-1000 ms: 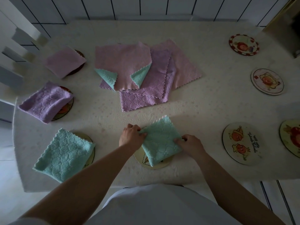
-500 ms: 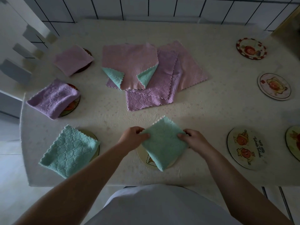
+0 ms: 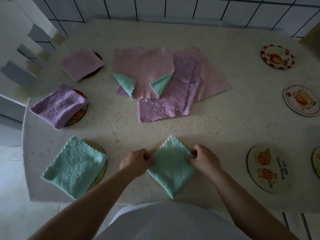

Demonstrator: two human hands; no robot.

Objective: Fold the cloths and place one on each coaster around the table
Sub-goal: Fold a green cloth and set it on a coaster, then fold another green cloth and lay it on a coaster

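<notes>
A folded teal cloth (image 3: 171,168) lies as a diamond over a coaster (image 3: 156,146) near the table's front edge. My left hand (image 3: 136,161) pinches its left corner and my right hand (image 3: 203,158) pinches its right corner. On the left, three more coasters carry folded cloths: a teal one (image 3: 74,167), a purple one (image 3: 58,106) and a pink one (image 3: 81,64). In the table's middle sits a pile of unfolded pink and purple cloths (image 3: 166,80). Bare coasters lie on the right, one near the front (image 3: 267,168), one further back (image 3: 301,100) and one at the far corner (image 3: 277,57).
The table (image 3: 225,129) has a pale patterned cover. A further coaster (image 3: 316,161) is cut off by the right edge of the view. A white chair (image 3: 26,54) stands at the left, and a tiled wall (image 3: 173,7) runs behind.
The teal cloth has turned and slid a little over its coaster, now covering almost all of it. Both hands stay at its side corners.
</notes>
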